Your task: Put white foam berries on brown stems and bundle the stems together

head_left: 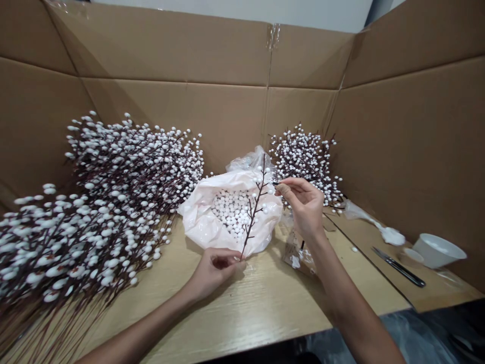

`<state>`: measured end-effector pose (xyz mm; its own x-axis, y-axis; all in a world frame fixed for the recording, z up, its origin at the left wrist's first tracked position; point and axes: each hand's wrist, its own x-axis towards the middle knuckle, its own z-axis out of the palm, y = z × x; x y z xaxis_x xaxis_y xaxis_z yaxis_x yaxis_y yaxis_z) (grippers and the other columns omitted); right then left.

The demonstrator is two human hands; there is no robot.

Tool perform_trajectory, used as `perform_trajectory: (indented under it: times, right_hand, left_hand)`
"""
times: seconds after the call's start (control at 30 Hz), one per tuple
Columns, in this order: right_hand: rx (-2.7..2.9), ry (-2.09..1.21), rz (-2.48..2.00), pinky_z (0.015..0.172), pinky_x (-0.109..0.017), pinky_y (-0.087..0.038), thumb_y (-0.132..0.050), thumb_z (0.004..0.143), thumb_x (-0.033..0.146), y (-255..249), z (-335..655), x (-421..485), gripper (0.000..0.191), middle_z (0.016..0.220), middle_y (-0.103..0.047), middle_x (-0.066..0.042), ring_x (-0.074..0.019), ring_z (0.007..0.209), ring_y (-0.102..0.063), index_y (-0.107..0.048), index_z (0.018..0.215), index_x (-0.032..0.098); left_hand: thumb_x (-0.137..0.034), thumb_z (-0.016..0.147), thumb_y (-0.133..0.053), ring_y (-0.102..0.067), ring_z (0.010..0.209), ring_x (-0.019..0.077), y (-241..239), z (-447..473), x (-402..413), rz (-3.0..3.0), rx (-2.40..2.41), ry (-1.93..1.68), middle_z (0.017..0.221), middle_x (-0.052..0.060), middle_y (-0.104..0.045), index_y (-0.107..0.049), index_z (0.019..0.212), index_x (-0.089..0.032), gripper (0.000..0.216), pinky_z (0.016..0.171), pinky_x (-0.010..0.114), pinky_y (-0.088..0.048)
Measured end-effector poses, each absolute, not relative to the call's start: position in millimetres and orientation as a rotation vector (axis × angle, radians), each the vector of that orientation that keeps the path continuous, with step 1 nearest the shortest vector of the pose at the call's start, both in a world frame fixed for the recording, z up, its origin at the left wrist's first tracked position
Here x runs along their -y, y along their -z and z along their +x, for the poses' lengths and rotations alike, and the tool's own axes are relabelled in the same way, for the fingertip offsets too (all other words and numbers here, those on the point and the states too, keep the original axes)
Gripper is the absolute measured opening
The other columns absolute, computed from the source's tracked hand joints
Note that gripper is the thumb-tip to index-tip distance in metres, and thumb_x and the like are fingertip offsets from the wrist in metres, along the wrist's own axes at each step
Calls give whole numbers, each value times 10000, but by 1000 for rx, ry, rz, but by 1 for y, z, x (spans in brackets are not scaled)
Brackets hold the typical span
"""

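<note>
My left hand [215, 269] is closed, pinching the bottom of a thin dark branch [254, 207] that stands upright over the table. My right hand [301, 202] is closed in a pinch at a side twig near the branch's top, where a few white beads sit. Behind the branch lies a pink-white plastic bag [200, 217], open and filled with loose white foam beads [232, 207].
A large heap of beaded branches [106, 202] covers the left of the wooden table [265, 303]. A smaller bunch [306, 156] leans at the back. At the right are a white bowl [437, 249], a small cup [411, 257] and a dark knife [397, 266]. Cardboard walls [409, 126] surround everything.
</note>
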<state>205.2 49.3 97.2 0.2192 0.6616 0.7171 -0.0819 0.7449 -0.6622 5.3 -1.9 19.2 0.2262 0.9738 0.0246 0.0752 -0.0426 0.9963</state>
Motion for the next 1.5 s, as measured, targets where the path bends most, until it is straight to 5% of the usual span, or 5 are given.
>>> perform_trajectory:
  times: [1.5]
  right_hand:
    - [1271, -480, -605, 664, -293, -549, -699, 688, 205, -97, 206, -50, 90, 728, -674, 9, -133, 687, -637, -660, 768, 220]
  left_hand:
    - [-361, 557, -752, -423, 461, 78, -21, 5, 3, 1433, -1078, -1012, 499, 17, -590, -718, 697, -82, 314, 453, 197, -322]
